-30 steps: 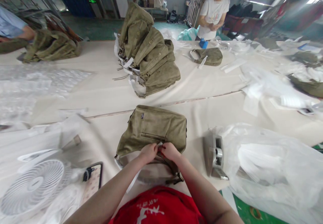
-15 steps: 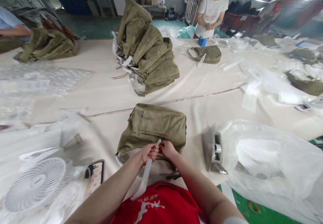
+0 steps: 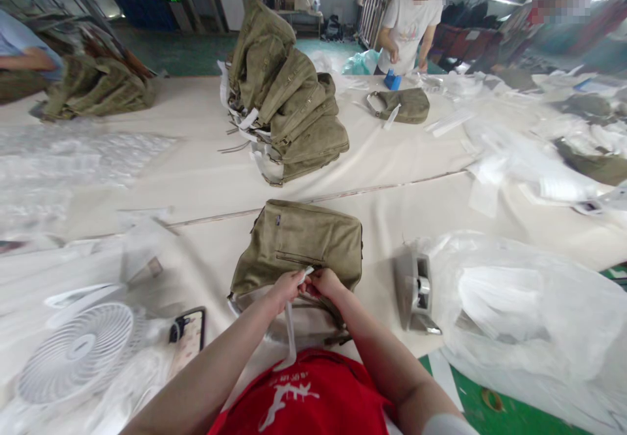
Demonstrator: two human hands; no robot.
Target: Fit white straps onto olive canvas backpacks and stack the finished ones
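A person in a red garment [image 3: 313,396] bent over an olive bag [image 3: 318,232], which lay on a pale surface [image 3: 392,209] directly in front. Fingers of the left hand [image 3: 287,287] pinched a white strip [image 3: 290,330], its tail trailing toward the garment; whether those of the right hand [image 3: 327,283], curled just beside them over the bag, held anything could not be told. A tape dispenser [image 3: 407,294] stood to the right, a white fan [image 3: 81,350] and a phone [image 3: 191,336] to the left.
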